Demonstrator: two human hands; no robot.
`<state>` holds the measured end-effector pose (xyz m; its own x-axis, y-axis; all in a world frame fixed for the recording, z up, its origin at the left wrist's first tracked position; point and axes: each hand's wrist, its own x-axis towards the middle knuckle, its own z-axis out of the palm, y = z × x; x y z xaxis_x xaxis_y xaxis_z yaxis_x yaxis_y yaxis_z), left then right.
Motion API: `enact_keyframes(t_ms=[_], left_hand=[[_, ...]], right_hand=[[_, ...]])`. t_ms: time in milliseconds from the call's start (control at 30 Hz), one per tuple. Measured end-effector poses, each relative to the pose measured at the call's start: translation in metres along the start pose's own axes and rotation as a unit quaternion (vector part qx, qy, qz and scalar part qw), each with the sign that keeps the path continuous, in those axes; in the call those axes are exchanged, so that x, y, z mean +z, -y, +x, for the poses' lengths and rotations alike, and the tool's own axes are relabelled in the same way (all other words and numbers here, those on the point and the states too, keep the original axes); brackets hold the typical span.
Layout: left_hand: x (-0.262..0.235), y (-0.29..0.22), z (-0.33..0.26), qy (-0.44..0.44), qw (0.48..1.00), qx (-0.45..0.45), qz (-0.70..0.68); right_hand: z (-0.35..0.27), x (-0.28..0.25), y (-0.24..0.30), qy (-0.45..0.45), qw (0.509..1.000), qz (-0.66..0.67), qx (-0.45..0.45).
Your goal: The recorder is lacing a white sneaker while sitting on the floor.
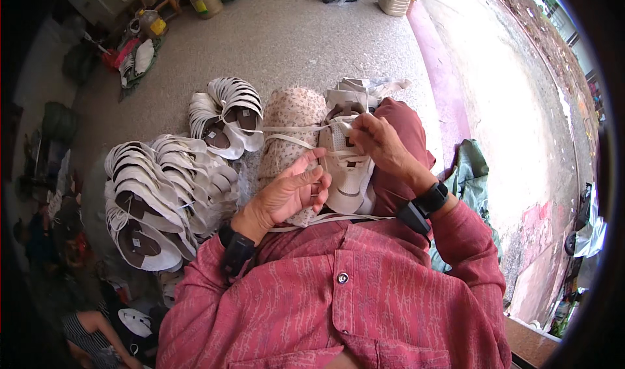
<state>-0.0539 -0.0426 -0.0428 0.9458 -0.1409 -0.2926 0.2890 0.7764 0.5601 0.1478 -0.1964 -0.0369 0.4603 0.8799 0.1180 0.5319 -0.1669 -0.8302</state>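
Head view: The hands are apart from each other. The left hand (291,192), palm up with fingers loosely bent, is just beside the white shoe (346,193); whether it grips anything cannot be told. The right hand (385,142) has its fingertips drawn together over the shoe's lacing area; what they hold cannot be confirmed. The shoe lies between floral cloth (293,105) and the maroon trouser leg (405,131), toe toward the person. At the left edge of the floor (312,43), 2 shoe stacks (146,200) stand near each other.
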Motion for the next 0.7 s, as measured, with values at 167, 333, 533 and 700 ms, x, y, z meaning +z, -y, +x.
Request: enact_keyframes(t_ms=[167, 333, 533, 700], left_hand=[[0.008, -0.003, 0.009, -0.004, 0.998, 0.057, -0.028], [-0.014, -0.005, -0.005, -0.003, 0.998, 0.033, -0.046], [0.004, 0.005, -0.01, -0.014, 1.0, 0.016, -0.021], [-0.003, -0.004, 0.02, -0.068, 0.981, 0.126, -0.128]], right_hand=[[-0.02, -0.007, 0.004, -0.012, 0.974, 0.228, 0.003], [-0.067, -0.078, 0.013, -0.207, 0.876, 0.433, 0.049], [-0.203, -0.184, -0.079, -0.299, 0.754, 0.567, -0.141], [-0.247, -0.165, -0.1, -0.408, 0.802, 0.366, 0.24]])
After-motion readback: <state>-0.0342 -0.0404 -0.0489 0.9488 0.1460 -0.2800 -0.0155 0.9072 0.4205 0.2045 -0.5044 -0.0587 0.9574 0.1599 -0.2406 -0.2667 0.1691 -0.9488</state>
